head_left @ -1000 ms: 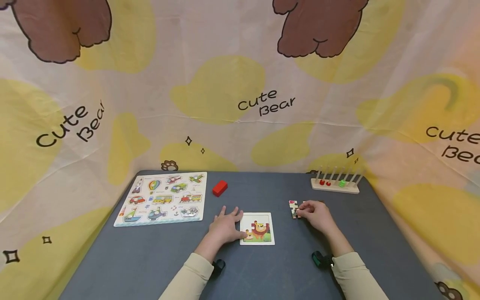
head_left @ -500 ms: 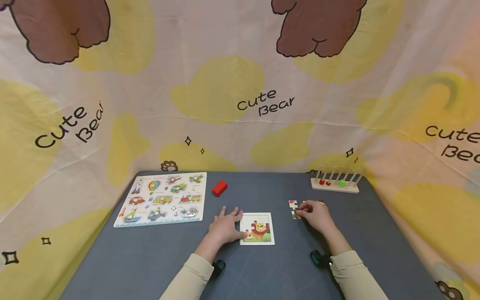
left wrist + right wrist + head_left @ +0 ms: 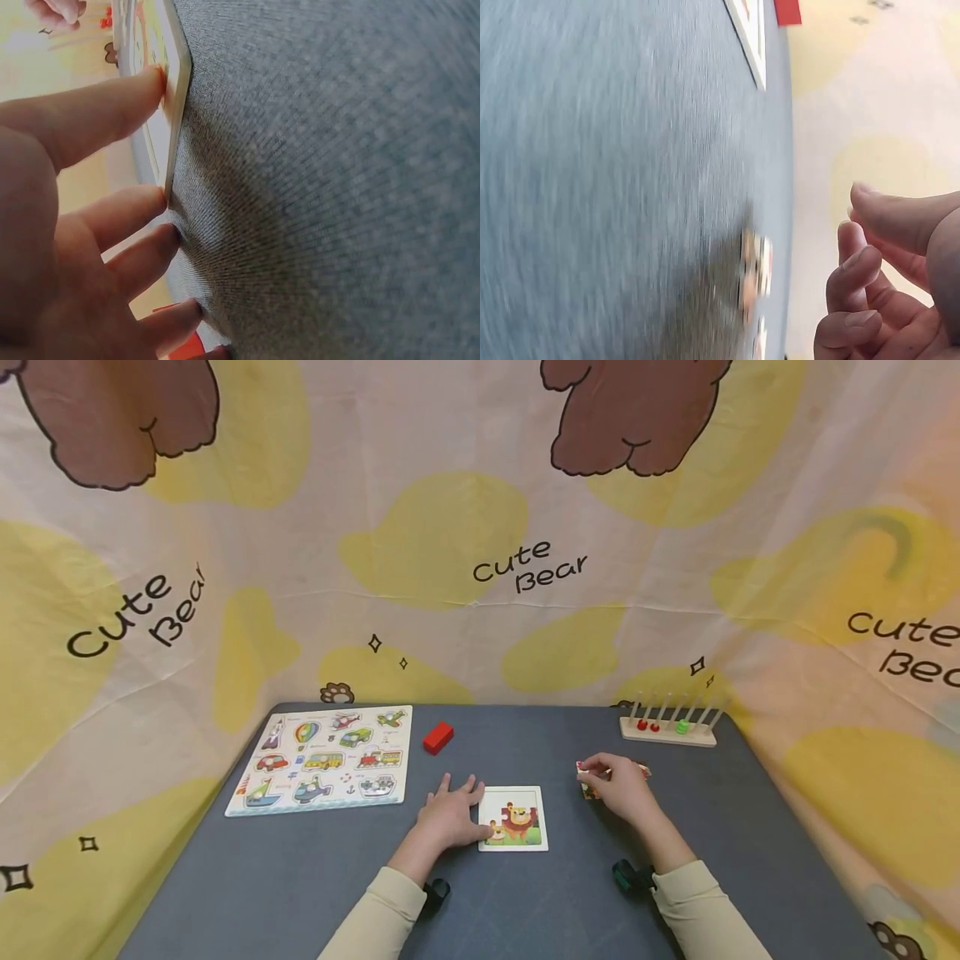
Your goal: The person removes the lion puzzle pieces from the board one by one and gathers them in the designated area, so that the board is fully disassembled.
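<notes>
My left hand (image 3: 450, 814) is spread on the table at the left side of a square lion puzzle board (image 3: 512, 843). In the left wrist view its thumb tip rests on the pale frame of the board (image 3: 177, 112), and the index fingertip touches the frame's side. My right hand (image 3: 624, 787) is over several small puzzle pieces (image 3: 590, 792), partly covering them. The right wrist view puts that hand (image 3: 885, 277) above the pieces (image 3: 754, 274), fingers loosely bent, thumb tip close to the index fingertip. No piece shows between them.
A vehicle puzzle board (image 3: 315, 802) lies at the back left, with a red block (image 3: 438, 737) beside it. At the back right stands a wooden peg rack (image 3: 667, 732) with red and green beads. A patterned cloth (image 3: 450, 543) hangs behind the table.
My right hand has shifted slightly left and back, lifting its fingers off the puzzle pieces and covering more of them from the head camera. The left hand stays in place.
</notes>
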The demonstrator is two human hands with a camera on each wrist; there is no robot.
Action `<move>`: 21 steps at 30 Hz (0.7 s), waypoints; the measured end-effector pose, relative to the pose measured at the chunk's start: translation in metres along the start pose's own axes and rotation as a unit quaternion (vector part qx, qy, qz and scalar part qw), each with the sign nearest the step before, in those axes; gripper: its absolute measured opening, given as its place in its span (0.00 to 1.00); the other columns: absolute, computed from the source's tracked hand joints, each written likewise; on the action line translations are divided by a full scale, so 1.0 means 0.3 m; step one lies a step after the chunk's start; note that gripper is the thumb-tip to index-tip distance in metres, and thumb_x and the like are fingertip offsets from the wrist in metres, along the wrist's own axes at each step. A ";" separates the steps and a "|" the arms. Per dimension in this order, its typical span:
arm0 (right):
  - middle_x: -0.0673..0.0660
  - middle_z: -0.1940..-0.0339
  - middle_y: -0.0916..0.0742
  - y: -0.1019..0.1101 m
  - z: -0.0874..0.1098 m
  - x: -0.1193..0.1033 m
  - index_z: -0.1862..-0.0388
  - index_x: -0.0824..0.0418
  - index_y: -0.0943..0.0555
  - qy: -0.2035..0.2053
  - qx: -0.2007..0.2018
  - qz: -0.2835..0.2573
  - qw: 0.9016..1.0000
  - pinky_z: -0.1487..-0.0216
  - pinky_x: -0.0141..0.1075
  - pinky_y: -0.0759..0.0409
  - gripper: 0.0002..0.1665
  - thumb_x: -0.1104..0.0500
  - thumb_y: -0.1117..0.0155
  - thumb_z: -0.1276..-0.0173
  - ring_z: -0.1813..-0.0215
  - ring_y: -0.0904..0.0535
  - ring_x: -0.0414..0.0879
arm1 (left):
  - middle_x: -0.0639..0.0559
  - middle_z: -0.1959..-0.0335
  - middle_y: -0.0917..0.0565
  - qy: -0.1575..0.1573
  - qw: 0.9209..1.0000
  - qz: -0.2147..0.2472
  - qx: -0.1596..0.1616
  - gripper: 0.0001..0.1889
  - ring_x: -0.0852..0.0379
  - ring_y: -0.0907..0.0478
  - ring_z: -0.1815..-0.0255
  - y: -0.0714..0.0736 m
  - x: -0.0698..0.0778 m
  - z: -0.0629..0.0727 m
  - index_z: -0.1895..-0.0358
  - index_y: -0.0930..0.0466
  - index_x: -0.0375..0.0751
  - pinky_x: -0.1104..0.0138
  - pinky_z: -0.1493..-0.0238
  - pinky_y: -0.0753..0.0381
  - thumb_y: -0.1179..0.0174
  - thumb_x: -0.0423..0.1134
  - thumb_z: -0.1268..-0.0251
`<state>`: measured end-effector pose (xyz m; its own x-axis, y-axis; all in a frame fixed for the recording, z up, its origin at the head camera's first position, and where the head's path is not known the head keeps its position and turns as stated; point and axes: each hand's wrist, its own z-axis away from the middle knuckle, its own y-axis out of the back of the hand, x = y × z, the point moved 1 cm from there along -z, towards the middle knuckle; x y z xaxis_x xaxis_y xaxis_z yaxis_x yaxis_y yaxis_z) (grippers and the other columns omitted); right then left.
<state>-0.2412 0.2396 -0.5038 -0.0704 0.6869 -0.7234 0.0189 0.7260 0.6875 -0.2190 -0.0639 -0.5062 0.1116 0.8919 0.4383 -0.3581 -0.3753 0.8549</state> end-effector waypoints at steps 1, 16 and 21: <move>0.52 0.69 0.14 -0.008 0.002 -0.010 0.58 0.59 0.14 0.003 -0.004 -0.004 1.000 0.73 0.35 0.25 0.08 0.58 0.28 0.34 0.72 0.25 0.45 | 0.50 0.20 0.37 0.000 1.000 0.001 -0.001 0.42 0.34 0.54 0.18 0.001 0.000 0.001 0.24 0.33 0.52 0.29 0.31 0.42 0.29 0.56 0.43; 0.46 0.71 0.16 -0.183 0.037 -0.134 0.63 0.52 0.13 0.042 -0.048 -0.018 0.998 0.68 0.33 0.27 0.03 0.58 0.26 0.35 0.69 0.27 0.43 | 0.48 0.21 0.37 -0.011 1.000 0.007 0.001 0.43 0.32 0.55 0.18 -0.006 -0.003 0.005 0.25 0.32 0.47 0.34 0.26 0.46 0.33 0.62 0.42; 0.46 0.73 0.17 -0.227 0.049 -0.163 0.63 0.53 0.13 0.061 -0.069 -0.019 0.996 0.70 0.33 0.28 0.03 0.57 0.27 0.34 0.72 0.27 0.41 | 0.45 0.22 0.34 -0.010 0.999 0.012 0.034 0.47 0.30 0.53 0.19 -0.014 0.009 0.004 0.26 0.30 0.44 0.33 0.27 0.47 0.33 0.68 0.45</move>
<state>-0.2243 0.1571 -0.5161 -0.1887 0.6433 -0.7420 -0.1218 0.7344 0.6677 -0.2161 -0.0602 -0.5084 0.1231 0.8772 0.4641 -0.2973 -0.4136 0.8606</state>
